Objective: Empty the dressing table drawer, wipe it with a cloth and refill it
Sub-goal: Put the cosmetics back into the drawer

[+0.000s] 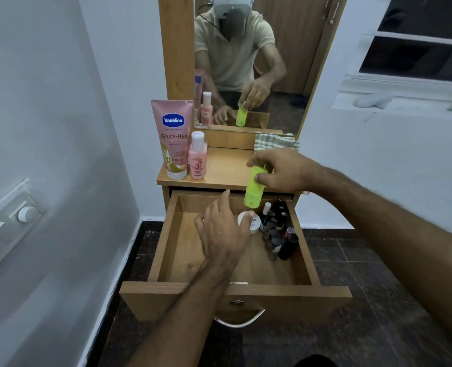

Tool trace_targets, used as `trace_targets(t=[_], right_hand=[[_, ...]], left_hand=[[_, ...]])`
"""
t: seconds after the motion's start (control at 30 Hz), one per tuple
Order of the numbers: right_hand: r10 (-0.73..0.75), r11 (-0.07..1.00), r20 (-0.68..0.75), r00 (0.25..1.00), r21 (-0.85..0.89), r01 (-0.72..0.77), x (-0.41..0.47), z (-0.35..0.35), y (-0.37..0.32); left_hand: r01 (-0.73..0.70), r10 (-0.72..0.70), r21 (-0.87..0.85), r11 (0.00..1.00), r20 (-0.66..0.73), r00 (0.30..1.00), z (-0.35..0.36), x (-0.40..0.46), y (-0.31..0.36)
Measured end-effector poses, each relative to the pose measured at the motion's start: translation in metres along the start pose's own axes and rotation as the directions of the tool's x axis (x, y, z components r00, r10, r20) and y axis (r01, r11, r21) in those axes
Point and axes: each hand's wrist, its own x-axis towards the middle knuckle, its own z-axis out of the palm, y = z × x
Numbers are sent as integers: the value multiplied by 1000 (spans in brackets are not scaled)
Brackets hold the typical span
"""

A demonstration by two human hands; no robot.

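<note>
The drawer (166, 250) is pulled fully out below the desk (227, 168), so you can reach straight down into it; take it as your landmark. Its left half is already bare wood, which suggests you are partway through emptying. Above the drawer's back left corner, on the desk, stand a pink Vaseline tube (172, 139) and a small pink bottle (198, 157), parked upright out of the way. A checked cloth (274, 142) lies above the drawer's back right corner, ready for wiping. Your right hand (285, 168) pinches a green bottle (254, 190) by its upper part, held over the drawer's back edge, probably bound for the desk. Your left hand (222, 229) curls round a white jar (252, 222) inside the drawer. Dark little bottles (278, 229) crowd the drawer's right wall.
</note>
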Motion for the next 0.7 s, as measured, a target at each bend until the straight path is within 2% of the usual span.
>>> trace_targets(t=[0.1, 0.3, 0.43, 0.53, 0.7], right_hand=[[-39, 999, 81, 996, -13, 41, -13, 3, 3], [-59, 998, 95, 994, 44, 56, -24, 5, 7], [-24, 997, 78, 997, 78, 18, -23, 10, 7], [37, 997, 16, 999, 68, -38, -20, 14, 7], [61, 992, 35, 997, 104, -65, -21, 19, 4]], left_hand=[[-80, 81, -12, 997, 52, 995, 0, -1, 3], [-182, 185, -36, 983, 90, 979, 2, -1, 1], [-225, 220, 39, 974, 102, 970, 5, -1, 1], [-206, 202, 48, 977, 72, 977, 5, -1, 3], [-157, 155, 21, 987, 88, 984, 2, -2, 3]])
